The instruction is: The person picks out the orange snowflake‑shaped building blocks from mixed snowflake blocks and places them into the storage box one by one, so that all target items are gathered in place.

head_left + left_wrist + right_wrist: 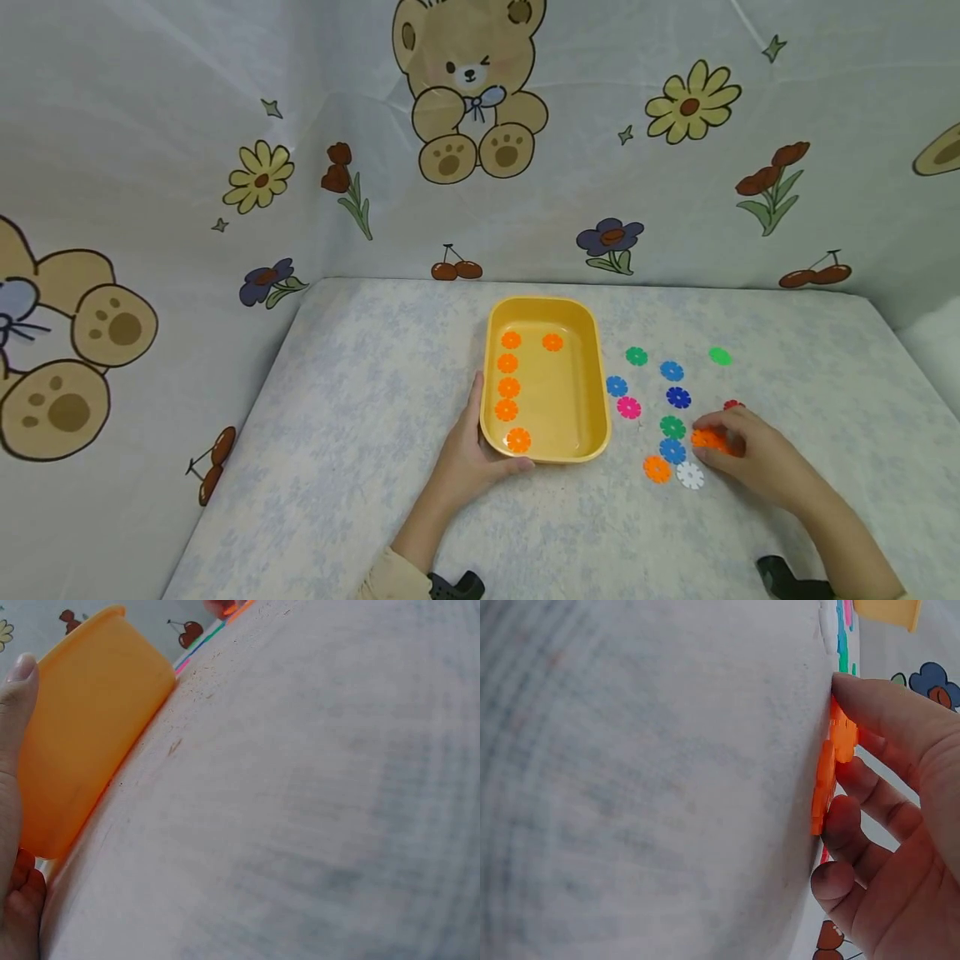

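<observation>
My left hand (471, 458) holds the yellow rectangular tray (573, 392) at its near left corner, thumb along the front wall and fingers along the left side. Several orange notched plastic discs (508, 387) lie in the tray, most in a column by the left wall, one farther right. To the right of the tray, my right hand (765, 458) pinches an orange notched disc (708, 439) low over the table. The right wrist view shows this disc (844, 735) by the thumb, and a second orange disc (823, 787) beside it near the other fingers.
Loose discs lie between tray and right hand: blue (672, 451), green (672, 427), pink (628, 407), white (690, 475) and orange (657, 469). A light green disc (720, 357) lies farther back. A red disc (733, 404) is partly hidden behind the right hand. Printed cloth (510, 225) hangs behind the table.
</observation>
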The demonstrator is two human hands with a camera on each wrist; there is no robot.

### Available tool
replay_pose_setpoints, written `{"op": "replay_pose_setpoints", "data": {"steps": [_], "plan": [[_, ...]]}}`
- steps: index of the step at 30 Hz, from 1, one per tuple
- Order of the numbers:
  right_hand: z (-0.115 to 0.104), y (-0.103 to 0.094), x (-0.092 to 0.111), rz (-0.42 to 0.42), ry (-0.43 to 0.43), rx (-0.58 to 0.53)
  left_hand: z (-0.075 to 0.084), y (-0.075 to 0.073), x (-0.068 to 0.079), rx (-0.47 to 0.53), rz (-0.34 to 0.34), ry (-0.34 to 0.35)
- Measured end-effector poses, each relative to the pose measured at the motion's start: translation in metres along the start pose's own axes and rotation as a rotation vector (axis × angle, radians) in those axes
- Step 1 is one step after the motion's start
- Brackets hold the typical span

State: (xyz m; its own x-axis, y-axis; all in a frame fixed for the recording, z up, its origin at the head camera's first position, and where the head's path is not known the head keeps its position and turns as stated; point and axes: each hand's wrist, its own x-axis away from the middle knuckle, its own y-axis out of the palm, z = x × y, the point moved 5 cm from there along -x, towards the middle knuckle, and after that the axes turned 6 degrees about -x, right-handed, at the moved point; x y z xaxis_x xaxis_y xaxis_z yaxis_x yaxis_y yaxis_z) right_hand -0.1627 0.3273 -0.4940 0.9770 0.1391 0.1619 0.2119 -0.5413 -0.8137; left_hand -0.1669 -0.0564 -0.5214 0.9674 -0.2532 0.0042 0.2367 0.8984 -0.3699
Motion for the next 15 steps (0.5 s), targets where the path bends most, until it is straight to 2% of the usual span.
{"op": "replay_pose_setpoints", "data": {"steps": [6, 15], "plan": [[-0.0038, -0.0005, 0.0001, 0.010, -0.051, 0.012, 0.0003, -0.0001, 0.0001, -0.004, -0.001, -0.001], [-0.0029, -0.0016, 0.0034, 0.010, 0.049, 0.036, -0.0017, 0.0006, 0.0001, -0.001, 0.001, -0.004]]}}
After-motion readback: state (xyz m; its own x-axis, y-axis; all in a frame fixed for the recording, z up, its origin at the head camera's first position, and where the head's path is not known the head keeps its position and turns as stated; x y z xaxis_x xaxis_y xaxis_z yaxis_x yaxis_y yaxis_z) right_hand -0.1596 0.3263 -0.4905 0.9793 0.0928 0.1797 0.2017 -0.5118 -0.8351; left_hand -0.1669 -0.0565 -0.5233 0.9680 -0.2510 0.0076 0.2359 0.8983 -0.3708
